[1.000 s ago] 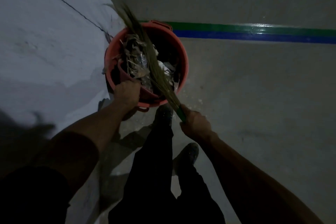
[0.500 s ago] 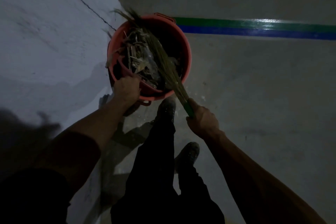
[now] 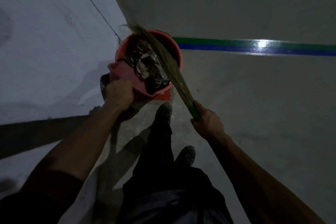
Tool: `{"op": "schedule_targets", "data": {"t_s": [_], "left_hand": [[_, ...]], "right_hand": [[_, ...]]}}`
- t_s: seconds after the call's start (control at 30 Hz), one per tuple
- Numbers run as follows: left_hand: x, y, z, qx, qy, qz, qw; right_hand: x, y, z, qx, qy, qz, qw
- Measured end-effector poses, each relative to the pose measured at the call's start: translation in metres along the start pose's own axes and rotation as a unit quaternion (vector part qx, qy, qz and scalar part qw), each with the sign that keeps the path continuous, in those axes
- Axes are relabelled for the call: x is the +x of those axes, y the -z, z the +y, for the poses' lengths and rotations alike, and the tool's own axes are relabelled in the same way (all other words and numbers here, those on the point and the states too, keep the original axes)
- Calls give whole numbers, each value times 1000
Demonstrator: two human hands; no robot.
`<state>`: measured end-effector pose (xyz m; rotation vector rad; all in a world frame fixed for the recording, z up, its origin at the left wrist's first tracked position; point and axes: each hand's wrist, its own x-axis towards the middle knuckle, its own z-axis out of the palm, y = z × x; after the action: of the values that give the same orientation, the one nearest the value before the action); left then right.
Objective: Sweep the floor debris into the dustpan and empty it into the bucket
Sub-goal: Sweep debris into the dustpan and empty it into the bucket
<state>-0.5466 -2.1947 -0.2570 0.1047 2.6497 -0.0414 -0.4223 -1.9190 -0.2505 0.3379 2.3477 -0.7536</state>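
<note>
Left hand point(image 3: 119, 92) grips dustpan point(image 3: 125, 73) over bucket point(image 3: 177, 49), handle hidden.

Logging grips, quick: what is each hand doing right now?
Left hand: closed, gripping the pink dustpan tipped over the bucket.
Right hand: closed, gripping the broom by its green handle.

dustpan point(image 3: 125, 72): handle hidden inside the left hand point(image 3: 119, 94); its mouth merges with the bucket point(image 3: 177, 51) at 12 o'clock.
broom point(image 3: 169, 60): green grip's end hidden in the right hand point(image 3: 208, 123); bristle tips blurred at 11 o'clock.
debris point(image 3: 147, 63): dark tangle, pieces too dim to identify.
bucket: near rim covered by dustpan; base hidden.
arms: both cut off by the bottom edge.
</note>
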Motion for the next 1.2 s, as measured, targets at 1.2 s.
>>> {"op": "schedule_targets", "data": {"t_s": [1.2], "left_hand": [[99,-73,-18,-51,-34,-63,996]], "right_hand": [[115,-35,-54,22,-66,-49,996]]}}
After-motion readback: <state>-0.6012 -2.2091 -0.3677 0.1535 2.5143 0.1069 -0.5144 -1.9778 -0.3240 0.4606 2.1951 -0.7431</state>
